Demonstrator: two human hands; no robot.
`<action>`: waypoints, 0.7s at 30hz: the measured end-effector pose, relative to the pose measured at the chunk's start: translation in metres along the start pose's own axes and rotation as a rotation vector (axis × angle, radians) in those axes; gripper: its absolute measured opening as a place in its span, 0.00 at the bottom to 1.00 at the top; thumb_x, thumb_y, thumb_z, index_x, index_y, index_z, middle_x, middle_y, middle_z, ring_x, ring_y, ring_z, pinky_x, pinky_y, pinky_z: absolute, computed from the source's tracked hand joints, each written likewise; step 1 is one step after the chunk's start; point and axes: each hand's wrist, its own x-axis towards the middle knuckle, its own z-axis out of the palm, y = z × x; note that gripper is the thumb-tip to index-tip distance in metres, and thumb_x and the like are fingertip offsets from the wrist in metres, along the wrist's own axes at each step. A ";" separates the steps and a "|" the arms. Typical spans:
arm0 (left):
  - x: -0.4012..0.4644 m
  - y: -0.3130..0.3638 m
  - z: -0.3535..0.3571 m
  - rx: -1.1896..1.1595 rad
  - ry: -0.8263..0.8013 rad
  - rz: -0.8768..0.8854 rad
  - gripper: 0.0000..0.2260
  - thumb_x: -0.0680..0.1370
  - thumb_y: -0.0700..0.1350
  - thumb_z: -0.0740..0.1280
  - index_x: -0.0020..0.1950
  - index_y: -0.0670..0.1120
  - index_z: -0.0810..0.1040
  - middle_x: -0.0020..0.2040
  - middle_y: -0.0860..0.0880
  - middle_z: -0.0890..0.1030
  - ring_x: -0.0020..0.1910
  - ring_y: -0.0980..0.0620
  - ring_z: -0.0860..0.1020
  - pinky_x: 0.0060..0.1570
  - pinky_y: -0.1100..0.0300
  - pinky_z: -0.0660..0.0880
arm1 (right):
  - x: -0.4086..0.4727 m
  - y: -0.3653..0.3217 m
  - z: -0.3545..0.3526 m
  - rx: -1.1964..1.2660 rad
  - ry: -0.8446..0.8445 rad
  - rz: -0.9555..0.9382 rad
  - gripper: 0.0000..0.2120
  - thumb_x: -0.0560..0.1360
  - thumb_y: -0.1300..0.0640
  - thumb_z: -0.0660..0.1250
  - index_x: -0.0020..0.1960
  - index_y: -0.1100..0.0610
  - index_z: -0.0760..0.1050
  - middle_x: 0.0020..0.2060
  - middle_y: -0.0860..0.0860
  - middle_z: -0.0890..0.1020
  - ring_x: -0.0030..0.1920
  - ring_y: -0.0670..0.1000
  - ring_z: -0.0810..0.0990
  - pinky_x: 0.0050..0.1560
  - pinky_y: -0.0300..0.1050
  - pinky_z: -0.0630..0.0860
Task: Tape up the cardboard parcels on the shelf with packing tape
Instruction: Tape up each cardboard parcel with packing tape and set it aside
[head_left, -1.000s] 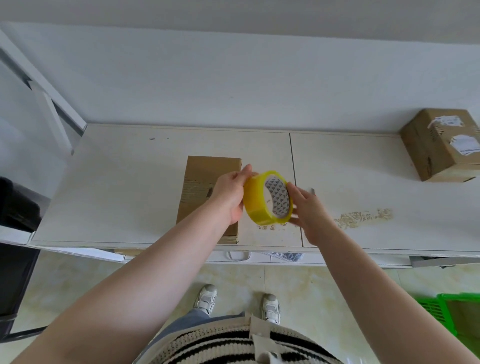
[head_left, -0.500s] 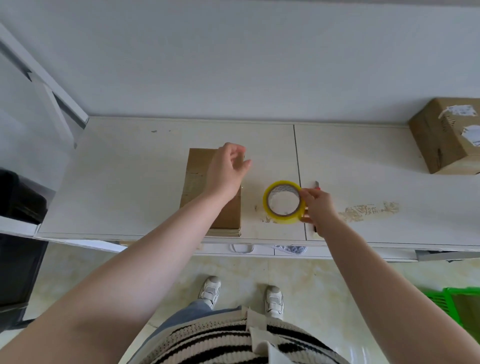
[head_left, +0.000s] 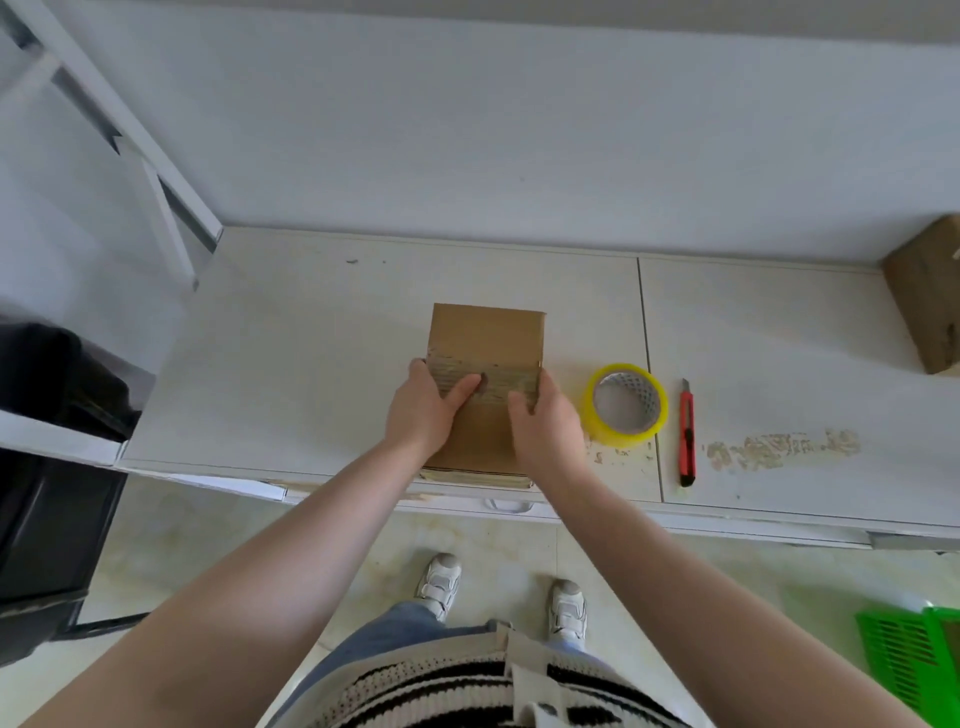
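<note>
A flat brown cardboard parcel (head_left: 487, 338) lies on the white shelf (head_left: 291, 338), with a band of clear tape (head_left: 506, 382) across its middle. My left hand (head_left: 423, 410) grips the parcel's left edge, thumb lying on the tape. On the other side my right hand (head_left: 545, 421) holds the right edge, its thumb also on top. The yellow roll of packing tape (head_left: 626, 405) lies flat on the shelf just right of my right hand, held by neither hand.
A red utility knife (head_left: 687, 434) lies right of the roll. A second cardboard box (head_left: 927, 296) stands at the far right. A green crate (head_left: 914, 654) sits on the floor at lower right, a black bin (head_left: 47, 467) at left. The wall rises behind the shelf.
My right hand put the tape roll down on the shelf and let go of it. Both hands moved onto the parcel and now hold its sides.
</note>
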 end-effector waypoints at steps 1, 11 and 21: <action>0.001 -0.001 0.001 0.019 0.003 0.018 0.25 0.78 0.61 0.66 0.61 0.41 0.67 0.58 0.43 0.79 0.55 0.40 0.79 0.44 0.55 0.70 | 0.000 0.000 0.005 0.026 0.028 0.016 0.15 0.82 0.56 0.57 0.67 0.56 0.69 0.52 0.51 0.78 0.47 0.52 0.74 0.41 0.41 0.63; 0.004 -0.002 0.001 0.130 0.007 0.041 0.27 0.78 0.63 0.64 0.61 0.41 0.65 0.56 0.41 0.79 0.54 0.38 0.79 0.45 0.52 0.73 | 0.029 0.013 0.017 0.116 0.051 0.115 0.14 0.85 0.54 0.52 0.63 0.60 0.71 0.50 0.52 0.77 0.56 0.58 0.76 0.46 0.43 0.64; 0.016 0.022 0.031 0.711 0.164 0.513 0.32 0.84 0.56 0.48 0.79 0.43 0.35 0.79 0.43 0.34 0.78 0.44 0.34 0.76 0.45 0.35 | 0.030 0.029 0.018 0.144 0.043 0.030 0.23 0.85 0.53 0.51 0.80 0.52 0.55 0.74 0.53 0.68 0.73 0.53 0.66 0.62 0.37 0.63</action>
